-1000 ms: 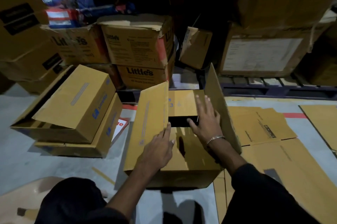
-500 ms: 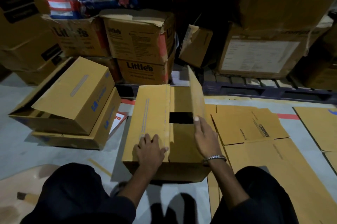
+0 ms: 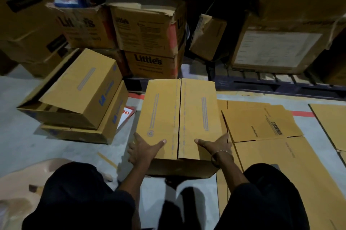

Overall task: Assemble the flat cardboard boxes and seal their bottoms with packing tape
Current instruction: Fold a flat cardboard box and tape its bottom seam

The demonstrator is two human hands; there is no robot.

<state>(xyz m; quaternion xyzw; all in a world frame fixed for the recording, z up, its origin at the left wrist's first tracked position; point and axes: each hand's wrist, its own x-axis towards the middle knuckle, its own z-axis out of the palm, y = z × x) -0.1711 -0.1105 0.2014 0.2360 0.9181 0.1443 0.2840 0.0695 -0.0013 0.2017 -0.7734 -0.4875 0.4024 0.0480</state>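
Note:
A yellow-brown cardboard box (image 3: 179, 117) stands on the floor right in front of me, its two long flaps folded down so they meet along a middle seam. My left hand (image 3: 143, 150) grips the near left corner, thumb on top of the left flap. My right hand (image 3: 217, 145), with a bracelet on the wrist, grips the near right corner, thumb on the right flap. No tape roll shows in this view.
Two assembled boxes (image 3: 78, 98) are stacked at the left. Flat cardboard sheets (image 3: 262, 123) lie on the floor at the right. Worn "Little's" cartons (image 3: 148, 31) and a dark pallet (image 3: 280, 87) with larger cartons stand behind. My knees frame the bottom edge.
The right flap, upright before, now lies folded down and the dark gap is covered. Both hands moved from the flap tops out to the box's near corners.

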